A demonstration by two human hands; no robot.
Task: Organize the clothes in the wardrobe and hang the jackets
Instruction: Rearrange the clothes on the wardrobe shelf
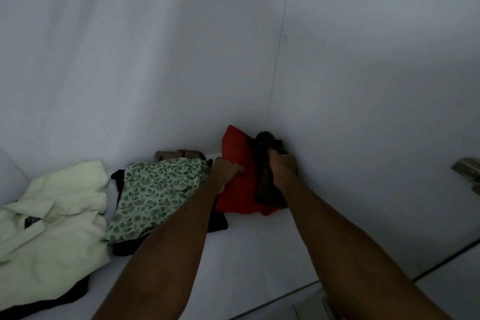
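Head view: floral shirt (155,189) and cream jacket (54,213) (crumpled) lie left of hands.

Wardrobe walls (155,60) and shelf (254,241): smooth, matt white panel. Red garment (237,163): plain matt cloth. Dark garment (265,179): matt cloth. Floral garment (155,189): thin printed cloth. Pale garment (57,215): soft, creased cloth. Hinge (467,167): dull metal.

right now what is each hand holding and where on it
The left hand grips the red garment at its left edge; the right hand grips the dark garment near its upper end.
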